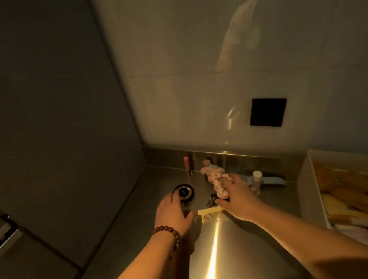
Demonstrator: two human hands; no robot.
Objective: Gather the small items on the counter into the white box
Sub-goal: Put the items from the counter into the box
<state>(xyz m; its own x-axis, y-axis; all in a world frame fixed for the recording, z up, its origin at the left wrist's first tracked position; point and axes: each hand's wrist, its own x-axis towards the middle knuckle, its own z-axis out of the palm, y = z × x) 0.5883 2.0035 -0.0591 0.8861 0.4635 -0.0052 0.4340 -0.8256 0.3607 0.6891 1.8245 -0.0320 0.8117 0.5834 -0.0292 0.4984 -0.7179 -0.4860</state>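
comb [212, 215] between both hands

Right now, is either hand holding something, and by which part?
The left hand grips the round black jar by its near side. The right hand rests on the pink-and-white scrunchie; whether it grips it cannot be told.

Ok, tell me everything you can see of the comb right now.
The comb is pale yellow, plastic by its look, lying flat on the steel counter between the two hands. Its spine faces the wall, its fine teeth point toward the person. The left hand touches its left end; the right hand's thumb sits by its right end.
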